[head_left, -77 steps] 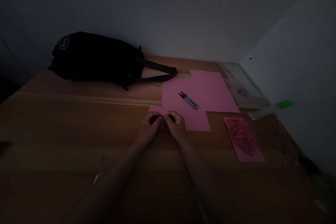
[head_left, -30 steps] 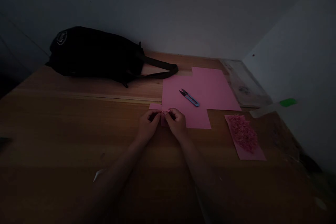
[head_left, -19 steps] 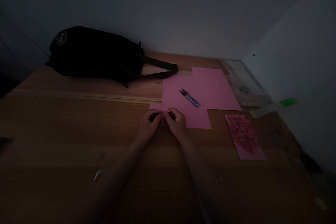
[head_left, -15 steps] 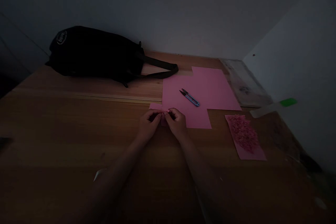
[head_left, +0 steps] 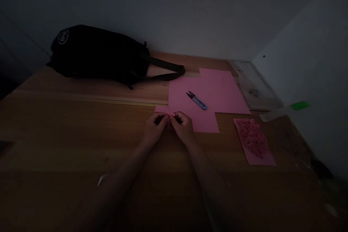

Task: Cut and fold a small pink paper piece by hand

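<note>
My left hand (head_left: 154, 126) and my right hand (head_left: 183, 125) meet near the middle of the table, thumbs and fingers pinched together. Between the fingertips is a small pink piece of paper (head_left: 171, 114), mostly covered by them. Just beyond my hands lie overlapping sheets of pink paper (head_left: 217, 90). On these sheets rests a pair of blue thread snips (head_left: 198, 101), its dark blades pointing up and left. Off to the right, a heap of pink shreds (head_left: 252, 137) sits on a separate pink sheet (head_left: 261, 160).
A black bag (head_left: 100, 56) lies on its side at the back left, its strap (head_left: 168, 69) reaching toward the pink sheets. At the right edge, by the wall, is a whitish strip with a green end (head_left: 300, 106). The wooden table (head_left: 67, 130) is dimly lit.
The view has shifted very slightly. Both hands stay pinched in the same place, and a little more of the pink piece shows at the fingertips.
</note>
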Available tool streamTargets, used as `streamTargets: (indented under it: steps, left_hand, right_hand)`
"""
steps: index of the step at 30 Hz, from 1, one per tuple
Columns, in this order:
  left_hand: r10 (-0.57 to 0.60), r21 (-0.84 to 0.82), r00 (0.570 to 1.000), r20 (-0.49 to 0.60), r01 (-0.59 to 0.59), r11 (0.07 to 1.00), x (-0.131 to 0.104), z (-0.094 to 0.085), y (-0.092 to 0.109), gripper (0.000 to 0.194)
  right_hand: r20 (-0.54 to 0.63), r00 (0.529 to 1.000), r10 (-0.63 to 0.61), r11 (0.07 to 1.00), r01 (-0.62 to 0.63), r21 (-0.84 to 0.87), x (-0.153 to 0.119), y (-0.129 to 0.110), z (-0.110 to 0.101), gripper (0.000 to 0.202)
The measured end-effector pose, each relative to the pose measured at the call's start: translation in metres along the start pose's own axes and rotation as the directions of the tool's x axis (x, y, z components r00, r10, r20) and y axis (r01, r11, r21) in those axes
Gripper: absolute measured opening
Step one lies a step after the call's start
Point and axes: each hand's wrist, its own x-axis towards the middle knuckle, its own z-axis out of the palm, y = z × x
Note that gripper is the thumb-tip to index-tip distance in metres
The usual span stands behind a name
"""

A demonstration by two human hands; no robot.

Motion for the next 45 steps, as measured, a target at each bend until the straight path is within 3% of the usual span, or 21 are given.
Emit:
streamTargets:
  steps: [17,45]
  left_hand:
    - [0.010,0.061,1.000,0.002,-0.011,0.998,0.0001,0.0006,-0.0008,0.010]
    - [0.060,0.110,0.998,0.037,-0.064,0.992,-0.0003,0.0005,-0.0019,0.009]
  right_hand:
    - [0.002,1.000,-0.016,0.999,0.016,0.038,-0.0011,-0.0011,-0.0001,0.015]
    - [-0.011,1.000,0.028,0.999,-0.028,-0.036,-0.0017,-0.0026,0.0001,0.013]
